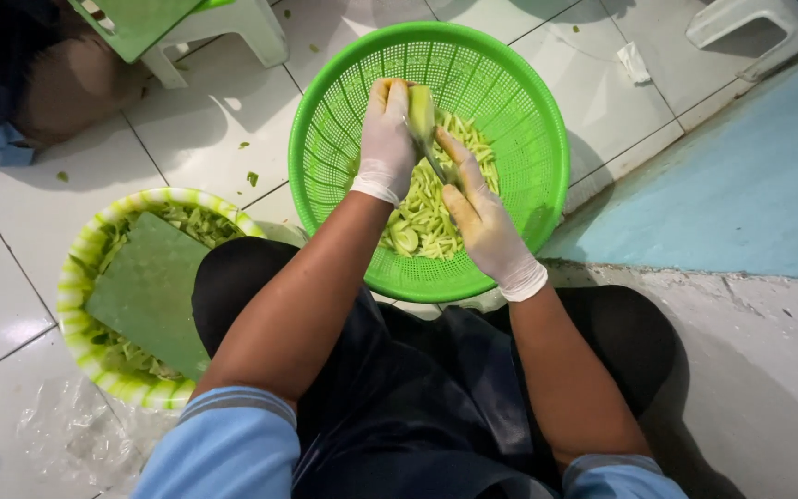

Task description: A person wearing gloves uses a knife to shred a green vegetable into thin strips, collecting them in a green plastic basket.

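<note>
One camera sits on the person's head and looks steeply down, close over the lap and forearms. The green basket (429, 157) fills the upper middle; the tiled floor (11, 277) surrounds it.

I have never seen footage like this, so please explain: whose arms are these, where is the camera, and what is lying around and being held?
The camera sits on a person's head and looks down at their own gloved hands. The left hand holds a piece of green fruit; the right hand holds a blade against it. Below them a green basket holds pale green strips. On the tiled floor to the left, a striped bowl of scraps carries a green board. Another person sits at top left.
</note>
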